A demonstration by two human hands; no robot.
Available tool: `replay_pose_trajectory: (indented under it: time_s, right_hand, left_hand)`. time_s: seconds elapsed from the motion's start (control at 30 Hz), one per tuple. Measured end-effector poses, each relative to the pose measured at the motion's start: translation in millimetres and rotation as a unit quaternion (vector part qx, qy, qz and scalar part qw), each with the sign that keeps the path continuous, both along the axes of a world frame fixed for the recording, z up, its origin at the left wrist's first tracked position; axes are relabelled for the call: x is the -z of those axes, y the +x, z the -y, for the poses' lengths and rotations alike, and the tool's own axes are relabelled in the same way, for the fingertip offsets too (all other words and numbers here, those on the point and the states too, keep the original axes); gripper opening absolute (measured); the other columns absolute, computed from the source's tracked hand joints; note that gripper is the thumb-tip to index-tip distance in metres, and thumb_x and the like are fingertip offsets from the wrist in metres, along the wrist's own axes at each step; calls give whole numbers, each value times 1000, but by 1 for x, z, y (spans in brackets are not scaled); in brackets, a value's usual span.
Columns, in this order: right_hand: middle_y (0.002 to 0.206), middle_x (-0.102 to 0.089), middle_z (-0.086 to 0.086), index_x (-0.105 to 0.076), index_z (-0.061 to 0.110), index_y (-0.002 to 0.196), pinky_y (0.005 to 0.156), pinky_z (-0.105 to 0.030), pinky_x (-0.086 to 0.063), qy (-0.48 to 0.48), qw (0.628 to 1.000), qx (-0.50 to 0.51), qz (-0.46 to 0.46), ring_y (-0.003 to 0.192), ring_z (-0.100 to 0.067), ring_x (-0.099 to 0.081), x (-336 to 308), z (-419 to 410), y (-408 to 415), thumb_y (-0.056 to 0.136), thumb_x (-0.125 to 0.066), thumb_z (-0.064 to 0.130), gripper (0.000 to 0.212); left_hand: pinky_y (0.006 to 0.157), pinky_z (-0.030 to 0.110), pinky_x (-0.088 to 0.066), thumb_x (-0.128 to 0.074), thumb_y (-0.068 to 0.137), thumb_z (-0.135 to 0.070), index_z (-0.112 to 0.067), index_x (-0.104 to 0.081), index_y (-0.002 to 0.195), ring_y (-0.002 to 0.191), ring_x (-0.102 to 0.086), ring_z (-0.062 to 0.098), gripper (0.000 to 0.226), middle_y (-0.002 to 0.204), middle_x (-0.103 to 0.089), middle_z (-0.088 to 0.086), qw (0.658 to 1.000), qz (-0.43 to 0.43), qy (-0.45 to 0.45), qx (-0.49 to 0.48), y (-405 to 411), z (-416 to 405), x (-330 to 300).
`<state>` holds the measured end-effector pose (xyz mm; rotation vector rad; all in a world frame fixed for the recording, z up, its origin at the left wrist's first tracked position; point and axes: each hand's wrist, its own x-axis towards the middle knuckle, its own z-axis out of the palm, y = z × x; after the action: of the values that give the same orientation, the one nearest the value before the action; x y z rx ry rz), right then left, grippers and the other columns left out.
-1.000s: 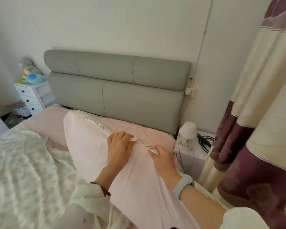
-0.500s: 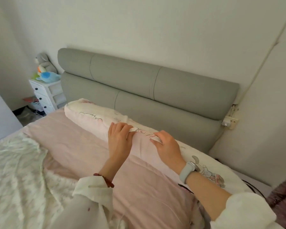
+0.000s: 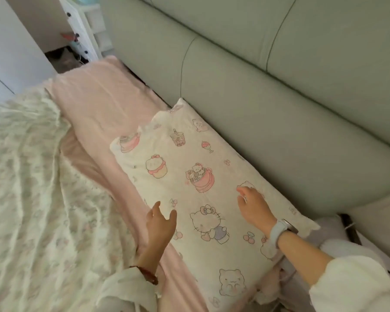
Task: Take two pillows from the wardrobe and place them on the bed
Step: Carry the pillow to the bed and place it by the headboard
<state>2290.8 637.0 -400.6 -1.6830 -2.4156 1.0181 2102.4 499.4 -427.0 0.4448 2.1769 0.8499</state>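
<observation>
A white pillow (image 3: 185, 167) printed with pink cartoon cats and cupcakes lies flat on the bed's pink sheet (image 3: 99, 102), its long side against the grey headboard (image 3: 268, 104). My left hand (image 3: 160, 224) hovers at the pillow's near edge with fingers apart and nothing in it. My right hand (image 3: 253, 206), with a white watch on the wrist, rests lightly on the pillow's top, fingers loosely curled, holding nothing. Only one pillow is in view.
A pale floral quilt (image 3: 27, 188) covers the bed on the left. A white drawer unit (image 3: 81, 25) stands beyond the bed's far corner. A white nightstand corner with a dark cable (image 3: 351, 228) sits right of the pillow.
The pillow went from being held on edge by both hands to lying flat against the headboard. Both hands let go of it, and the view dropped closer to the bed.
</observation>
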Motion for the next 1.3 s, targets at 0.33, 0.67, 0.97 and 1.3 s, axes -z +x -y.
replay_pose_trajectory:
  time_s: [0.33,0.67,0.97,1.3]
  right_hand:
    - [146,-29,-13,-17,22,142,107,-49,-28,-8,999,-7,51,131,-36,-28,96,-131,-11,86,-49,47,69]
    - [96,-59,-20,-49,-1,97,72,-42,-46,94,990,35,-96,87,-36,-56,87,-141,-65,90,-48,20,22]
    - [127,-49,-20,-41,12,130,91,-39,-40,14,998,-33,-53,112,-35,-48,74,-196,-101,91,-45,27,41]
    - [137,-43,-20,-24,23,139,101,-52,-35,3,992,9,127,122,-40,-41,106,-163,-26,87,-38,54,62]
  left_hand:
    - [110,46,-27,-65,66,-60,-32,-7,144,136,-24,28,101,153,-16,7,976,57,-12,-211,19,-49,93]
    - [104,42,-40,-59,80,-24,-21,-38,132,120,-49,15,56,127,-54,0,946,-135,147,-256,2,-73,69]
    - [98,32,-44,-56,84,-47,-22,-24,142,123,-46,21,71,141,-42,2,961,-37,88,-259,-42,-82,82]
    - [98,28,-38,-64,83,-38,-21,-38,133,119,-47,10,59,132,-50,-8,933,145,132,-300,35,-40,101]
